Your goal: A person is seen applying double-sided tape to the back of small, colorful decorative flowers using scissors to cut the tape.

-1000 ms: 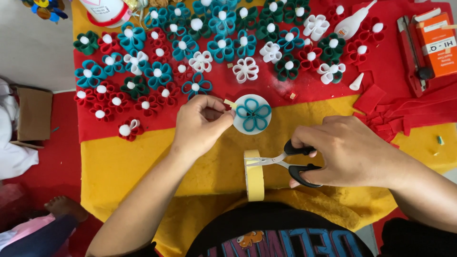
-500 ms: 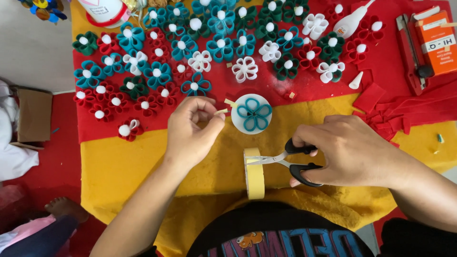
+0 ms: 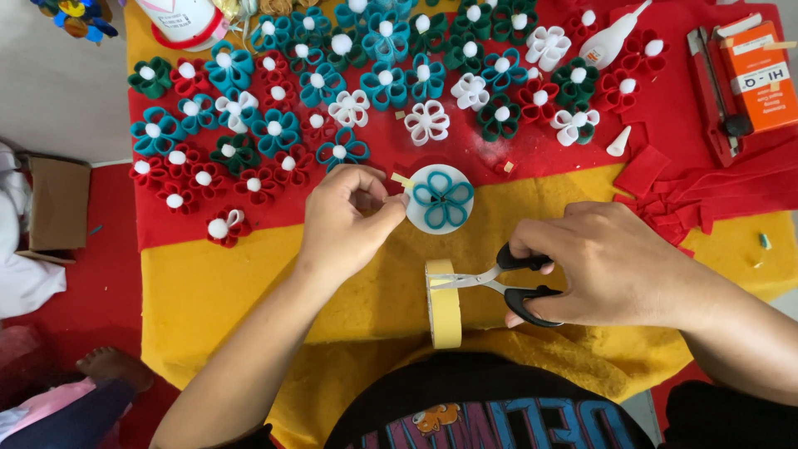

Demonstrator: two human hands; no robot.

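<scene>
My left hand (image 3: 345, 220) pinches a small yellowish strip of tape (image 3: 402, 180) at the left rim of a white disc (image 3: 418, 218) that carries a teal looped felt flower (image 3: 443, 199). My right hand (image 3: 611, 266) grips black-handled scissors (image 3: 499, 281), whose blades point left and touch a roll of yellow tape (image 3: 444, 303) standing on edge on the yellow felt (image 3: 216, 291).
Several finished felt flowers (image 3: 274, 131) in teal, red, green and white cover the red felt (image 3: 690, 125) at the back. A glue bottle (image 3: 613, 35), a white nozzle cap (image 3: 618, 143), a utility knife (image 3: 716, 91), an orange box (image 3: 758, 73) and red felt strips (image 3: 706, 195) lie right. A cardboard box (image 3: 56, 204) stands left.
My left hand's fingers have shifted slightly at the disc's rim, working the small tape strip. My right hand, the scissors and the tape roll have stayed put.
</scene>
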